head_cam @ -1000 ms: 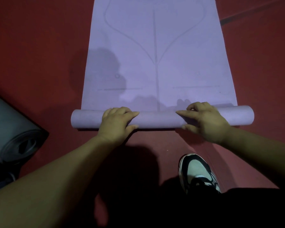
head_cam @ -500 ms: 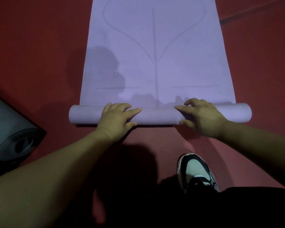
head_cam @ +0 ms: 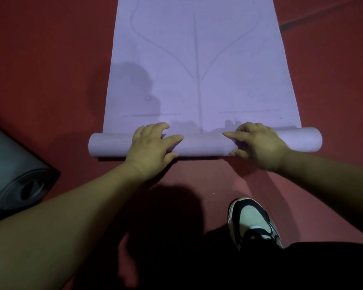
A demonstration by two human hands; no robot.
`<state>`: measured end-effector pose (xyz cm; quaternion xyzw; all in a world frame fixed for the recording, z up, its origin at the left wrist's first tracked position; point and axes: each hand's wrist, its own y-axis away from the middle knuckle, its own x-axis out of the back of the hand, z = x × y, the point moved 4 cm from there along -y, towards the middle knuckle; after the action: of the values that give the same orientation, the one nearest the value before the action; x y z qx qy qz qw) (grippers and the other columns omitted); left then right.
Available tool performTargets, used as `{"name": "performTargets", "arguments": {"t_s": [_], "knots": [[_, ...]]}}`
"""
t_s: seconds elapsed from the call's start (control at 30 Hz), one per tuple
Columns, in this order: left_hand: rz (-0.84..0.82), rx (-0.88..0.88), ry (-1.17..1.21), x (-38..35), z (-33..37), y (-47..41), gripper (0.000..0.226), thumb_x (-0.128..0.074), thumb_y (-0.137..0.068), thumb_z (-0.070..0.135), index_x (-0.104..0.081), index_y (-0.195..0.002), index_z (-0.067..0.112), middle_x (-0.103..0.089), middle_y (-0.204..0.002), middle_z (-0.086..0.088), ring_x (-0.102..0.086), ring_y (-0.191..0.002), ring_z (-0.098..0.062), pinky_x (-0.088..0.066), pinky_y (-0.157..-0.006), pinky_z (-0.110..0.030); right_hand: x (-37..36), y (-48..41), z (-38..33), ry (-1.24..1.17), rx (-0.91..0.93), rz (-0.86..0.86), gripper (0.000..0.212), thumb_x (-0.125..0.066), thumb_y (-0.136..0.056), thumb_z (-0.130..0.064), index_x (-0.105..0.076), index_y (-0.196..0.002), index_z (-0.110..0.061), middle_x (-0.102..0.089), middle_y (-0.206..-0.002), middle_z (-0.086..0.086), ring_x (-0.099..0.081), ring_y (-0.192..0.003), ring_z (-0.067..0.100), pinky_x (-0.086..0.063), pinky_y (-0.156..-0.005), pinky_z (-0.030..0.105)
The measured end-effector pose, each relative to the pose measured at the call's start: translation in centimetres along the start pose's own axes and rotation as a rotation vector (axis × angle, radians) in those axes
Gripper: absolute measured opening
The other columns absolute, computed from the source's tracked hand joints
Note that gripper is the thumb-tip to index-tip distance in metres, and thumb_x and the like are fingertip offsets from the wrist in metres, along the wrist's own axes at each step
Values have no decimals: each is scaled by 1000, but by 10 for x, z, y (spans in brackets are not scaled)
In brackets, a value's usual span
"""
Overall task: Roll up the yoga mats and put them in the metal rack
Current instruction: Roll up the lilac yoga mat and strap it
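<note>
**Both hands on the rolled end of the purple mat**

Purple yoga mat lies flat on the red floor, running away from the person. Its near end is wound into a slim roll lying crosswise.

- Left hand: palm down on the roll, left of middle. Fingers curl over the top toward the far side, forefinger points inward, and the thumb is tucked against the near side. It grips the roll.
- Right hand: mirror pose, right of middle, fingers curled over the top, thumb low on the near side, also gripping.
- Both forearms reach forward, wrists low, and a bare stretch of roll lies between the hands.

Grey mat (already rolled, open end toward the camera) lies on the floor well to the left. One black-and-white shoe is planted near the right arm.
</note>
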<state>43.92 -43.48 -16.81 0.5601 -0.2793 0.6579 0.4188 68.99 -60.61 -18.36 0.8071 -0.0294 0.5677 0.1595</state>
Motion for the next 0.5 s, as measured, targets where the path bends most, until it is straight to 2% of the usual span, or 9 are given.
{"name": "performTargets", "arguments": {"t_s": [0.1,0.2,0.27,0.33,0.43,0.5], "knots": [[-16,52,64,-4,-2,-3,45,-75,-83,42,-69,-126,33,-64,-126,-7,-59,-114,-36,-40,-103,-58,2,-3,-2,10,-5,-13,62,-70,-86,-56,-54,-144,-40,-58,-128,3,-54,-111,33,-42,-97,45],[-44,76,86,-3,-5,-6,47,-62,-86,50,-66,-131,36,-63,-127,-4,-57,-118,-32,-37,-105,-55,4,1,-7,10,4,1,70,-60,-79,-68,-55,-143,-41,-55,-134,6,-54,-114,35,-42,-98,50],[-66,79,78,-2,-6,-8,47,-56,-92,52,-60,-137,40,-59,-134,-1,-51,-126,-28,-31,-111,-52,3,3,-10,10,24,27,70,-74,-77,-60,-57,-141,-39,-54,-138,7,-53,-118,35,-41,-98,52],[-85,89,68,-3,-7,-10,46,-57,-97,50,-53,-142,43,-52,-142,0,-43,-134,-26,-21,-117,-50,0,2,-12,9,32,66,65,-83,-77,-47,-61,-138,-37,-58,-131,6,-55,-114,35,-42,-95,52],[-108,112,51,-1,-6,-13,49,-54,-97,52,-47,-146,46,-46,-148,0,-37,-138,-25,-15,-120,-53,2,-7,-11,-18,-6,69,60,-81,-80,-46,-62,-137,-40,-60,-125,3,-56,-109,34,-41,-94,47],[-98,101,43,2,-3,-14,52,-59,-93,56,-51,-143,44,-45,-147,-1,-39,-136,-26,-18,-118,-54,3,-9,-10,-17,-26,41,59,-78,-83,-47,-59,-139,-41,-58,-128,3,-53,-115,33,-39,-97,45]]}}
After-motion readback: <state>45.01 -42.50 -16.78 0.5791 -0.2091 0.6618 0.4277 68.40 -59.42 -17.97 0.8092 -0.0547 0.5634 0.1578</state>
